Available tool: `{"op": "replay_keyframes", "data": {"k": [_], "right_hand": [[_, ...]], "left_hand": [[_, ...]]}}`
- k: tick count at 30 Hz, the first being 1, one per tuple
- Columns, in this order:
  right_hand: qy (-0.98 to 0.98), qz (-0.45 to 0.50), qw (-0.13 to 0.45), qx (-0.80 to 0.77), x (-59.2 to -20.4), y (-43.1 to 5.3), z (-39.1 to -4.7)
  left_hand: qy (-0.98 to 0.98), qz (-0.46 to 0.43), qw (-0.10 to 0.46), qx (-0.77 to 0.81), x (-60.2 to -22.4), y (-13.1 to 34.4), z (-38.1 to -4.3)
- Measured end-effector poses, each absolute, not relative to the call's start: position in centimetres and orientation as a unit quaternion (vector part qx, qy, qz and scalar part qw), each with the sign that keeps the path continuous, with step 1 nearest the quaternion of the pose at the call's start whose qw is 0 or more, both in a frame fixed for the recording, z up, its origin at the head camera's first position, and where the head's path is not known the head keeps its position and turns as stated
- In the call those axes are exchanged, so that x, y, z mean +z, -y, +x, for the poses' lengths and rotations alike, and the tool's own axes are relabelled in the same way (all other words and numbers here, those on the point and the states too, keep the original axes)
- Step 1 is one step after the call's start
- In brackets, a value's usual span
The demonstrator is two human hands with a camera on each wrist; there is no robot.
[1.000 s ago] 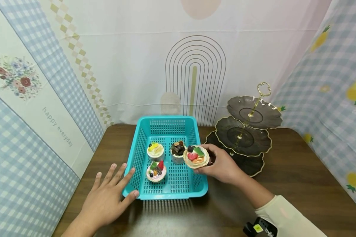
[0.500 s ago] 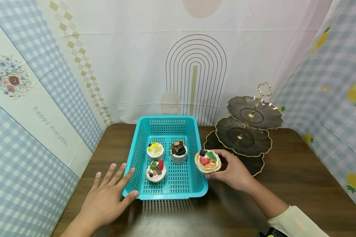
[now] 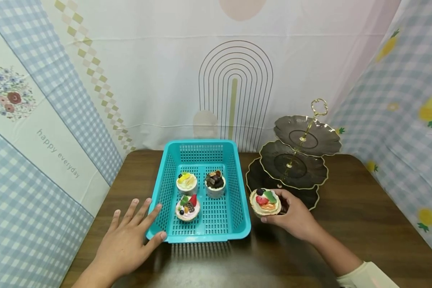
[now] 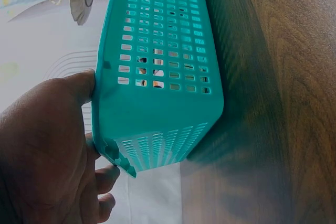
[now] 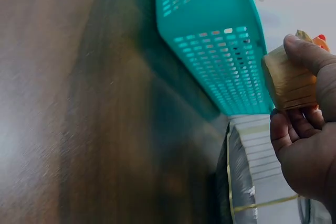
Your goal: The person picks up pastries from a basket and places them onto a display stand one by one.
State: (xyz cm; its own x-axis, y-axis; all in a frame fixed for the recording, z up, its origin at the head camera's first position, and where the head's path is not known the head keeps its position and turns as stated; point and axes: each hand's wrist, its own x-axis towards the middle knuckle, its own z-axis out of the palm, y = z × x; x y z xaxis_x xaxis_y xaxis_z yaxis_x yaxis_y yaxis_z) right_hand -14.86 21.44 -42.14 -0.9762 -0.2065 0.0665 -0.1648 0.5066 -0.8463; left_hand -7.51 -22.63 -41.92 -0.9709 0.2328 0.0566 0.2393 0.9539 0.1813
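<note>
My right hand (image 3: 294, 214) grips a fruit-topped cupcake (image 3: 265, 202) by its side, just right of the basket and in front of the tiered stand (image 3: 293, 166). In the right wrist view, thumb and fingers hold the cupcake's tan case (image 5: 289, 77). With fingers spread and straight, my left hand (image 3: 124, 240) touches the near left rim of the turquoise basket (image 3: 198, 239). Inside the basket sit a yellow-topped cupcake (image 3: 186, 183), a chocolate-topped cupcake (image 3: 215, 184) and a cupcake with a strawberry (image 3: 187, 208). The left wrist view shows the thumb against the basket's rim (image 4: 97, 90).
The stand has three dark scalloped plates with gold edges and a gold handle (image 3: 319, 107). Both stand and basket are on a dark wooden table (image 3: 363, 216). A patterned white cloth (image 3: 158, 80) hangs behind, with checked cloths on both sides.
My right hand has carried the fruit-topped cupcake rightward and a little nearer, from over the basket to beyond its right rim. The left hand stays at the basket's rim.
</note>
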Motion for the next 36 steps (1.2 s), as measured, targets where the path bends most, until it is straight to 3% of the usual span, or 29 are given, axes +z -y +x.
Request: {"op": "replay_keyframes", "data": {"k": [36], "right_hand": [[-0.916,-0.051,-0.033,-0.397,-45.6,-27.3,-16.9]], "left_hand": [[0.989,-0.114,0.012,-0.094,-41.9,22.5,-7.5]]}}
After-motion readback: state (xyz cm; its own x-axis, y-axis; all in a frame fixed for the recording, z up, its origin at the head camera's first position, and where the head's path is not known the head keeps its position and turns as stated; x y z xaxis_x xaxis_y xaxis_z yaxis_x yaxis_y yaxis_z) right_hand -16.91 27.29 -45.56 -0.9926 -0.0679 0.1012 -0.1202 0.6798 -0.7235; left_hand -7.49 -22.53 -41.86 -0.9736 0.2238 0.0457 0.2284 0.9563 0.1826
